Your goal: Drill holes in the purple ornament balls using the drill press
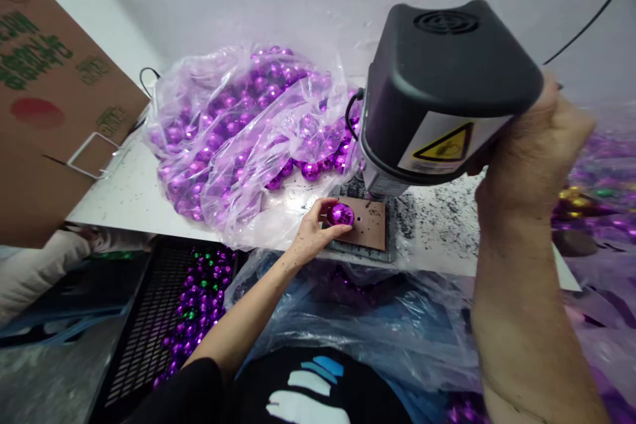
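Note:
Between the thumb and fingers of my left hand (315, 232) is a shiny purple faceted ball (342, 214). It sits over the left part of a brown board (372, 228) with small holes, which lies on a dark base plate (392, 248). Above the board's back edge stands a black bench drill press (452, 73) with a yellow warning label; its tip is above and apart from the ball. At the right side of its housing my right hand (536, 126) is curled. The housing hides most of those fingers and what they grip.
Left of the board, a clear plastic bag (223, 139) spills purple balls onto the white table (129, 195). Dark shavings (442, 225) litter the table. A cardboard box (54, 106) stands left, a black crate (144, 324) of purple and green balls below. Another person's sleeve (40, 271) shows left.

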{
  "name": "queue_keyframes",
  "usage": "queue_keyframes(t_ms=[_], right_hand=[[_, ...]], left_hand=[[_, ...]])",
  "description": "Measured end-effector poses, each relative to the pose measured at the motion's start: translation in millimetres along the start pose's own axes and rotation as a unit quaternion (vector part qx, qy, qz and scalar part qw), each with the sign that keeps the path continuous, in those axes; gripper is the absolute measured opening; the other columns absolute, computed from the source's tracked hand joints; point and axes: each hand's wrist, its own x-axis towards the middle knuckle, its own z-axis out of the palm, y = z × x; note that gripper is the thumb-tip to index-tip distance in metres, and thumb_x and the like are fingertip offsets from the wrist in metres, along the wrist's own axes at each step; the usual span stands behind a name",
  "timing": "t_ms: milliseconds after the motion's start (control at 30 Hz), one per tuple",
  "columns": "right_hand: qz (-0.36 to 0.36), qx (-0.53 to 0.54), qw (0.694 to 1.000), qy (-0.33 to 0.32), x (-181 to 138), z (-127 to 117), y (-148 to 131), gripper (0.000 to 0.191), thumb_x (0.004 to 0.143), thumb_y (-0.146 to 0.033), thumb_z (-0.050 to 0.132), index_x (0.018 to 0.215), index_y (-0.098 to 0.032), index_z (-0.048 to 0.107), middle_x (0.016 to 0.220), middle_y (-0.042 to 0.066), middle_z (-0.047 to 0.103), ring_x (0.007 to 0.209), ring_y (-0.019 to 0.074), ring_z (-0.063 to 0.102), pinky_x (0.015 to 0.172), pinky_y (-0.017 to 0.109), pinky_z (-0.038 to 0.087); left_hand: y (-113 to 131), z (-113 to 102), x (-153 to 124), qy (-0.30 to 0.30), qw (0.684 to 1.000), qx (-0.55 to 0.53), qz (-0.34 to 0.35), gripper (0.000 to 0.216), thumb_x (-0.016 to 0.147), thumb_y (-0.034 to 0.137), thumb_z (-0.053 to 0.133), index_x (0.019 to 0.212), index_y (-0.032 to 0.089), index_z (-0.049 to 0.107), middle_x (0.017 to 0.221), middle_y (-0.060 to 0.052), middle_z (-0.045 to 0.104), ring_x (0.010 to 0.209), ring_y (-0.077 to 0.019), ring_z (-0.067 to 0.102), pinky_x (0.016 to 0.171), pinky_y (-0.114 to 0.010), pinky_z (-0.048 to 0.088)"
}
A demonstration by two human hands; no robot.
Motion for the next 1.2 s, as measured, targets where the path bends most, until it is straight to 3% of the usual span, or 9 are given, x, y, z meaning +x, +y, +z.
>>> queue_keyframes(t_ms=[233, 400, 600, 800, 900, 1000, 1100, 1200], right_hand=[[0.011, 0.001, 1.000, -0.004, 2.8, -1.7, 4.1, 0.055, 0.087, -0.061, 0.051, 0.063, -0.013, 0.044, 0.047, -0.005, 0.036, 0.034, 0.0037, 0.036, 0.033, 0.017, 0.022], [0.022, 0.003, 1.000, -0.006, 3.3, -2.0, 2.6, 0.050, 0.089, -0.055, 0.051, 0.063, -0.014, 0.042, 0.047, -0.006, 0.034, 0.033, 0.0046, 0.035, 0.032, 0.019, 0.020], [0.024, -0.004, 1.000, 0.003, 1.5, -0.8, 2.3, 0.051, 0.087, -0.058, 0.051, 0.062, -0.014, 0.044, 0.046, -0.005, 0.035, 0.033, 0.0062, 0.036, 0.031, 0.020, 0.019], [0.024, 0.003, 1.000, 0.008, 1.4, -0.9, 2.3, 0.049, 0.089, -0.055, 0.051, 0.063, -0.013, 0.045, 0.046, -0.005, 0.035, 0.033, 0.0053, 0.036, 0.033, 0.019, 0.020], [0.023, 0.001, 1.000, 0.007, 1.9, -1.1, 3.2, 0.050, 0.089, -0.055, 0.050, 0.063, -0.013, 0.046, 0.047, -0.005, 0.036, 0.036, 0.0039, 0.036, 0.036, 0.019, 0.022], [0.008, 0.004, 1.000, 0.004, 2.5, -1.7, 4.6, 0.049, 0.090, -0.052, 0.052, 0.063, -0.011, 0.049, 0.051, -0.003, 0.041, 0.048, 0.0028, 0.045, 0.047, 0.017, 0.033], [-0.005, 0.015, 1.000, 0.003, 2.9, -2.0, 6.0, 0.048, 0.090, -0.050, 0.053, 0.065, -0.009, 0.052, 0.055, -0.001, 0.045, 0.059, 0.0030, 0.050, 0.058, 0.017, 0.039], [-0.010, 0.017, 1.000, 0.008, 2.8, -1.7, 6.9, 0.051, 0.090, -0.054, 0.052, 0.065, -0.009, 0.053, 0.057, 0.000, 0.046, 0.060, 0.0029, 0.049, 0.058, 0.018, 0.038]], left_hand=[[-13.2, 17.4, 12.9, -0.031, 0.987, 0.119, 0.107, 0.050, 0.076, 0.029, 0.081, 0.120, 0.020, 0.060, 0.117, -0.007, 0.068, 0.108, -0.0213, 0.064, 0.098, -0.038, 0.050], [-10.5, 28.2, 19.2, -0.021, 0.957, 0.230, 0.177, 0.050, 0.075, 0.033, 0.083, 0.118, 0.021, 0.062, 0.113, -0.007, 0.068, 0.106, -0.0233, 0.064, 0.094, -0.040, 0.052], [-12.0, 34.8, 26.6, -0.004, 0.936, 0.278, 0.216, 0.052, 0.073, 0.035, 0.085, 0.116, 0.016, 0.063, 0.108, -0.009, 0.069, 0.101, -0.0239, 0.064, 0.091, -0.038, 0.052], [-11.0, 27.9, 30.2, -0.049, 0.952, 0.247, 0.177, 0.051, 0.077, 0.039, 0.080, 0.120, 0.019, 0.062, 0.114, -0.009, 0.068, 0.108, -0.0244, 0.063, 0.096, -0.039, 0.050], [-10.7, 20.0, 31.0, -0.043, 0.984, 0.146, 0.093, 0.049, 0.079, 0.043, 0.077, 0.120, 0.019, 0.063, 0.114, -0.007, 0.069, 0.105, -0.0223, 0.064, 0.097, -0.038, 0.049], [-6.7, 9.2, 32.0, -0.014, 1.000, 0.021, 0.014, 0.046, 0.082, 0.047, 0.071, 0.117, 0.018, 0.062, 0.110, -0.006, 0.070, 0.102, -0.0204, 0.064, 0.094, -0.035, 0.049], [1.1, -1.5, 33.3, 0.005, 0.999, -0.024, -0.033, 0.044, 0.081, 0.050, 0.069, 0.111, 0.018, 0.065, 0.104, -0.005, 0.070, 0.096, -0.0188, 0.063, 0.084, -0.030, 0.047], [7.0, -6.6, 34.7, 0.004, 0.998, -0.011, -0.063, 0.042, 0.081, 0.053, 0.067, 0.103, 0.018, 0.069, 0.098, -0.004, 0.070, 0.087, -0.0171, 0.059, 0.071, -0.026, 0.042]])
